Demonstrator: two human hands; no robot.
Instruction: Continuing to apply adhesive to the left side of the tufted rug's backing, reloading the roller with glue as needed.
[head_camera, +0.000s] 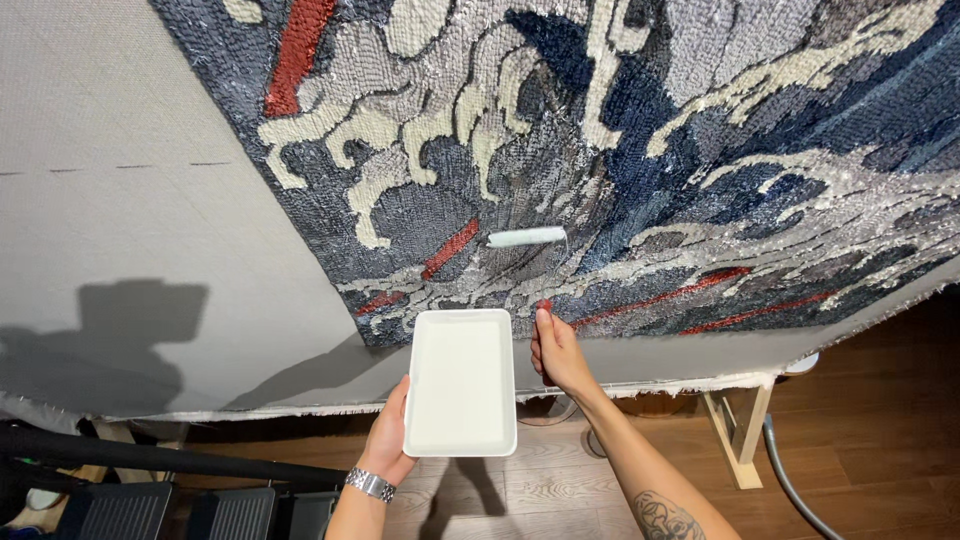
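A: Progress on the tufted rug (640, 150)?

B: It's stretched on pale backing cloth (150, 200) and hangs upright. The small roller (527, 237) sits against the pile low in the design, near the bottom edge. Can't tell from the surface which areas are coated; no clear wet-dry line. My judgement: rolling is under way, with how much is left unknown.

A: Hands?

B: Left hand (388, 440), watch (371, 484) at the wrist, grips the white paint tray (461, 380) by its left edge, fingers under, thumb along the side. The tray is held flat, its inside white; liquid level not readable. Right hand (556, 350) is closed round the roller's red handle, only the tip of it showing above the fist.

A: Positions?

B: Roller sleeve lies at 12 o'clock from the right hand, apart from it on a thin wire frame. Tray is just beside the right hand, at its 9 o'clock, with its upper edge overlapping the rug's lower border in view. Roller is at about 1 o'clock from the tray.

A: Surroundings?

B: Wooden floor (880, 400) below, a timber frame leg (740, 440) at 4 o'clock, grey hose (790, 480) beside it.
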